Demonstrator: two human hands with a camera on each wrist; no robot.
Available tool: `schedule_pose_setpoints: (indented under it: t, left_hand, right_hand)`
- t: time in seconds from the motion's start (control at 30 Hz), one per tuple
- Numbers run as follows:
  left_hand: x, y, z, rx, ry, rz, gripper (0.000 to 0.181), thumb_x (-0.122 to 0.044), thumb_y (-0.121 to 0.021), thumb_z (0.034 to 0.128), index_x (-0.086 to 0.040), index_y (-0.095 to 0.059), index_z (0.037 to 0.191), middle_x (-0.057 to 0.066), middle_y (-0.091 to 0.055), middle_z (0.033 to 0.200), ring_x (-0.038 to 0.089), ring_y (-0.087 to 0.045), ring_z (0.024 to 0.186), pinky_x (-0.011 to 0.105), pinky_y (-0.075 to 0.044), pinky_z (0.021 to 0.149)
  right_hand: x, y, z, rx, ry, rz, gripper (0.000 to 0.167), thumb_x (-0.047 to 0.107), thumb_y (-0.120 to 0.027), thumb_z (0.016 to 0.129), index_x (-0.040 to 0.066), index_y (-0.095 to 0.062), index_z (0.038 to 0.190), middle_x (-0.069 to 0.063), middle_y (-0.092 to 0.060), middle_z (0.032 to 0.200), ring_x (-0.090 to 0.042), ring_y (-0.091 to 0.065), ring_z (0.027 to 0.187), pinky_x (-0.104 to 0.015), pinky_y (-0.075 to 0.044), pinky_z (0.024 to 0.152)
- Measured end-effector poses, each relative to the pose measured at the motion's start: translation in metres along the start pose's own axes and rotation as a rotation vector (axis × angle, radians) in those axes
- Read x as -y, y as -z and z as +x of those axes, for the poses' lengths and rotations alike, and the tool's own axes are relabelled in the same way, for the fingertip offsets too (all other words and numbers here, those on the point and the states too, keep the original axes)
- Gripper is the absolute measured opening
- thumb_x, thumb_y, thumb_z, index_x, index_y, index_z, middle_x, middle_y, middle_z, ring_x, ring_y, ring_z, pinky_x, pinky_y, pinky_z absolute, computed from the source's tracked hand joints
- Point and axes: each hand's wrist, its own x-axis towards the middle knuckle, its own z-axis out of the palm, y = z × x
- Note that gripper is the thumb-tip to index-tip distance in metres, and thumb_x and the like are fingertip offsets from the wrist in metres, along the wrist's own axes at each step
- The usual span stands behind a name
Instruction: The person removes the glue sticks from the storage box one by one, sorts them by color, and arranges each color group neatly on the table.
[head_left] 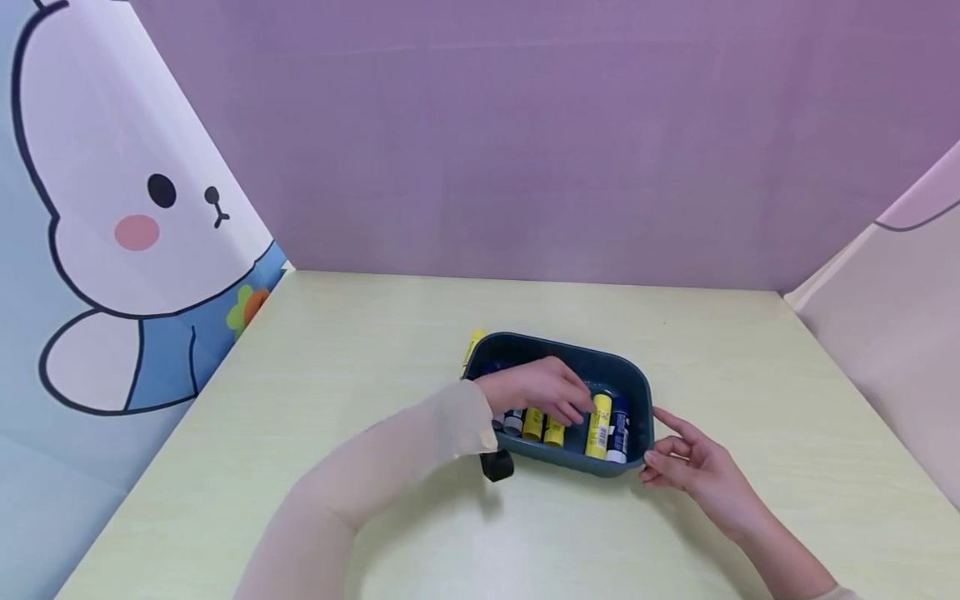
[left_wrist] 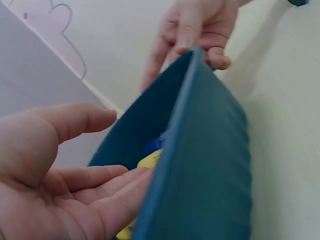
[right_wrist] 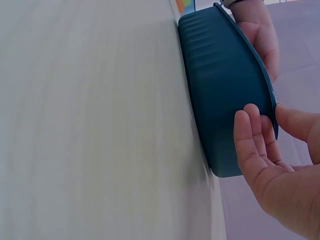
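- The relation that counts, as I judge it, lies inside the dark teal tray point(head_left: 637, 387): the left hand point(head_left: 543, 390) hangs over its middle, and the right-hand yellow stick point(head_left: 598, 427) lies just to the right of those fingertips.
- That stick's long axis runs across the tray, from near the far wall toward the near wall, while the tray's own long axis runs left to right, slanting slightly nearer at the right end.
- A blue-and-white stick point(head_left: 618, 432) lies beside it, closer to the tray's right end; two more yellow sticks point(head_left: 543, 427) and some darker ones lie in the tray's left half, partly covered by the left hand and its sleeve point(head_left: 420, 433).
- The left hand is nearer this yellow stick; its fingers are extended and loose, thumb well apart, apparently gripping nothing. Whether a fingertip touches the stick I cannot tell.
- The right hand point(head_left: 701, 475) pinches the rim at the tray's right end.
- Only the head view shows another yellow stick point(head_left: 473, 343) outside the tray, by its far left corner.
- The left wrist view shows the thumb gap that the head view hides.
- The right wrist view alone plainly shows the right fingers point(right_wrist: 244, 135) lying along the tray's outer wall, thumb at the rim.
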Motion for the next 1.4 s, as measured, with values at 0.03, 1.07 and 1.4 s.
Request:
schedule_pose_setpoints:
  t: [0.03, 1.07, 1.4]
  left_hand:
    - [0.000, -0.002, 0.001, 0.012, 0.011, 0.007, 0.030, -0.012, -0.069, 0.0941, 0.006, -0.068, 0.118, 0.011, -0.072, 0.107, 0.022, -0.072, 0.093, 0.030, -0.060, 0.078]
    - [-0.003, -0.035, 0.022, -0.005, 0.095, 0.144, 0.020, -0.012, -0.076, 0.0893, 0.001, -0.063, 0.098, 0.010, -0.067, 0.085, 0.019, -0.067, 0.071, 0.027, -0.060, 0.065]
    - [-0.005, -0.037, 0.027, -0.016, 0.104, 0.121, 0.021, -0.011, -0.076, 0.0888, 0.001, -0.063, 0.100, 0.010, -0.068, 0.085, 0.020, -0.068, 0.071, 0.028, -0.061, 0.066]
  right_hand:
    - [0.000, 0.000, 0.000, -0.002, -0.002, 0.000, 0.069, -0.004, -0.056, 0.098, -0.016, -0.011, 0.149, -0.006, -0.066, 0.093, -0.024, -0.071, 0.081, -0.034, -0.061, 0.076]
    - [0.001, 0.005, -0.001, -0.010, -0.019, -0.029, 0.068, -0.004, -0.057, 0.098, -0.014, -0.014, 0.150, -0.008, -0.066, 0.096, -0.025, -0.071, 0.083, -0.032, -0.061, 0.077]
    - [0.003, 0.008, -0.001, -0.031, -0.050, -0.047, 0.069, -0.005, -0.057, 0.098, -0.014, -0.013, 0.151, -0.009, -0.065, 0.095, -0.024, -0.071, 0.083, -0.031, -0.061, 0.077]
